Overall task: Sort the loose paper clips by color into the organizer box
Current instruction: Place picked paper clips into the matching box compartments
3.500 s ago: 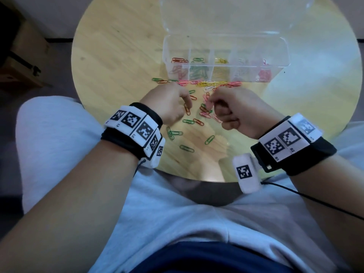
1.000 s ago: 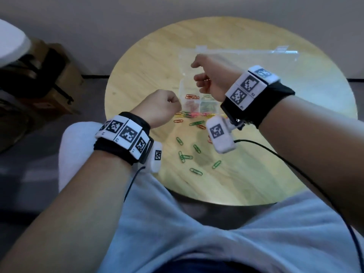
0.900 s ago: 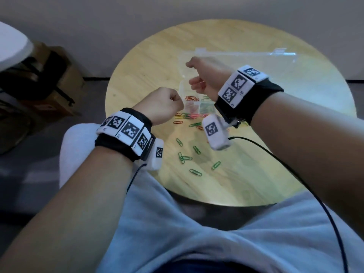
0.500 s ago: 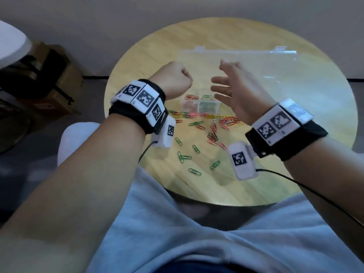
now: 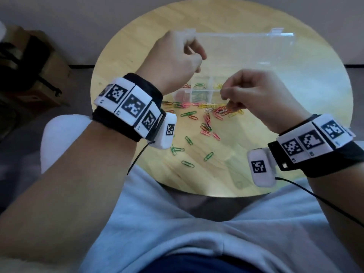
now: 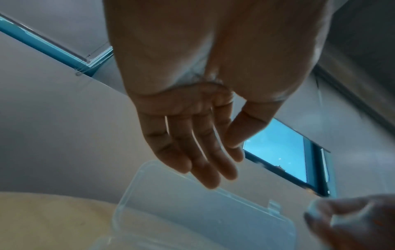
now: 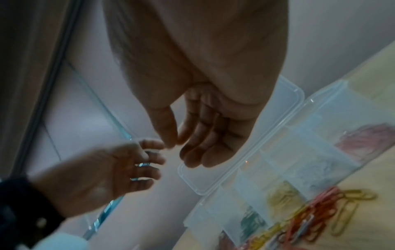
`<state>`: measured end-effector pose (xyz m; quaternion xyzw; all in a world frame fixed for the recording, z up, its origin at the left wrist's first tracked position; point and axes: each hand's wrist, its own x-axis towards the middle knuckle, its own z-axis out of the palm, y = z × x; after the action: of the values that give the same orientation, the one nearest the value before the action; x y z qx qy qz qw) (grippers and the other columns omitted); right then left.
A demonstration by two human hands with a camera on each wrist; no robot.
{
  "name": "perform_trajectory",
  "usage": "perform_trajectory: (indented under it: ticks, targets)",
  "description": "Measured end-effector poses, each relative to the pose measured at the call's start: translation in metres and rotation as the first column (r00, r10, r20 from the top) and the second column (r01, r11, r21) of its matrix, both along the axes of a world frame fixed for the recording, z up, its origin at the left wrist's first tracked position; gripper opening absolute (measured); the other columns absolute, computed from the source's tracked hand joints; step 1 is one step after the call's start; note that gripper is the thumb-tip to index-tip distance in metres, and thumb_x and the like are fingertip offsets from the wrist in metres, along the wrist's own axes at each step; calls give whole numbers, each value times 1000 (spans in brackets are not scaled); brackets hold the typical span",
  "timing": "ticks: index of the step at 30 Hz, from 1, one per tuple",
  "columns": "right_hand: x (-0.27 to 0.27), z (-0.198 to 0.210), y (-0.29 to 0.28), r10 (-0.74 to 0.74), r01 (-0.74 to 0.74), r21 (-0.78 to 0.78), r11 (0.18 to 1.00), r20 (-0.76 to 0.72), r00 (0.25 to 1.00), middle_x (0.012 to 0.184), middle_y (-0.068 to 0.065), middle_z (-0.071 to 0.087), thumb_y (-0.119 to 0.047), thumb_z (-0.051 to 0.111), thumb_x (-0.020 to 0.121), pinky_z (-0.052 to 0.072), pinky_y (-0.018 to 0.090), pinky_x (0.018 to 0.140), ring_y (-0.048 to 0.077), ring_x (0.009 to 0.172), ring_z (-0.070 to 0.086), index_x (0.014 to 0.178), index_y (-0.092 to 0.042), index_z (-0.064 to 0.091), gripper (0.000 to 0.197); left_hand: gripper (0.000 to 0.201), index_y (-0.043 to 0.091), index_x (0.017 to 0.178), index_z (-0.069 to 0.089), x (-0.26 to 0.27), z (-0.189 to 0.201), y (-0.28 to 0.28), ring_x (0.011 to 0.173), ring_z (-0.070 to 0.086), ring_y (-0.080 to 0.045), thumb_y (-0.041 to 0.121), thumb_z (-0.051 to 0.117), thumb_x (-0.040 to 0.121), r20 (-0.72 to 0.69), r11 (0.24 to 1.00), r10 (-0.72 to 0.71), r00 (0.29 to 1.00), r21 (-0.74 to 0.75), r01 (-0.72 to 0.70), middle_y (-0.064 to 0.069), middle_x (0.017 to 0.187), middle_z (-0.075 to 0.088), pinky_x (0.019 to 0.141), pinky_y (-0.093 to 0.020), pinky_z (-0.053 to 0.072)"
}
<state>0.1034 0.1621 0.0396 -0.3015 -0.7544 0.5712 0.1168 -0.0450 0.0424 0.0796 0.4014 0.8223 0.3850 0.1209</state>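
A round wooden desk (image 5: 325, 99) is seen from above, with a clear organizer box (image 5: 202, 91) lying open near its middle, the lid (image 5: 246, 50) folded back on the far side. Several compartments are already partly filled: red, green and yellow clips can be made out in separate sections, and pale and pinkish heaps are seen in further sections in the right wrist view.

Many loose clips (image 5: 208, 119) are still spread on the desk just in front of the box: a mixed row of pink, yellow, white and orange ones against its front wall, and scattered green ones (image 5: 188, 164) nearer the person. By this showing the sorting is judged to be partly done, with a good share left.

Both hands are raised above the box. The left hand (image 5: 177, 62) is held over the left end, its fingers (image 6: 200, 162) hanging loosely and almost straight, with nothing seen in them. The right hand (image 5: 254, 93) is lower, over the front edge; its thumb and forefinger are brought together as if pinching, but whether a clip is held cannot be told.
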Motion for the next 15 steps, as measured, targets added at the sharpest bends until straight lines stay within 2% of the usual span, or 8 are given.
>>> perform_trajectory:
  ticks: [1,3,5,8,11,13,15]
  targets:
    - [-1,-6,0,50,-62,113,992,107,993,74,3,71,-16,72,85,57,33,67,14,62,64,81,-12,69,6,21,22,89,68,6,-2,-3,70,64,-7,15,49,84,18,999,-18,1000,-28,18,6,78,70,63,-21,50]
    - [-3,-22,-1,111,-218,288,932,348,931,76,0,71,-21,75,83,52,26,61,12,66,63,80,-17,71,6,18,20,92,69,16,-17,-7,75,64,-12,15,53,86,16,983,-53,998,-176,55,6,79,68,66,-25,48]
    - [-5,-36,-3,128,-350,378,857,501,856,93,-2,70,-22,69,87,45,24,64,14,79,61,94,-19,70,8,15,19,95,69,22,-40,-9,82,61,-13,16,55,89,-10,924,-108,994,-370,97,6,87,65,69,-25,44]
    - [-5,-47,-11,149,-443,421,791,570,808,112,3,65,-18,51,93,48,32,79,22,95,59,122,-23,61,32,16,20,101,69,24,-70,-11,88,62,-13,18,58,90,-30,842,-189,982,-519,146,4,101,66,77,-26,47]
    - [-5,-52,-15,184,-534,483,694,598,780,123,9,59,-16,41,93,47,40,91,29,109,57,136,-24,51,45,26,18,114,66,22,-86,-7,98,64,-18,17,63,88,-65,808,-227,972,-569,151,0,110,69,89,-36,52]
    - [-7,-51,-16,200,-582,493,646,628,753,121,11,57,-14,43,91,47,42,90,31,108,56,135,-25,53,46,29,17,114,67,20,-92,-3,100,64,-21,14,67,85,-85,794,-235,968,-592,140,-3,111,69,89,-38,53]
    - [-9,-50,-17,187,-591,506,628,639,746,114,11,58,-11,47,88,49,41,87,30,102,58,126,-24,61,42,22,14,105,70,18,-95,0,95,65,-23,12,69,83,-100,782,-241,965,-609,132,-5,105,70,86,-38,54]
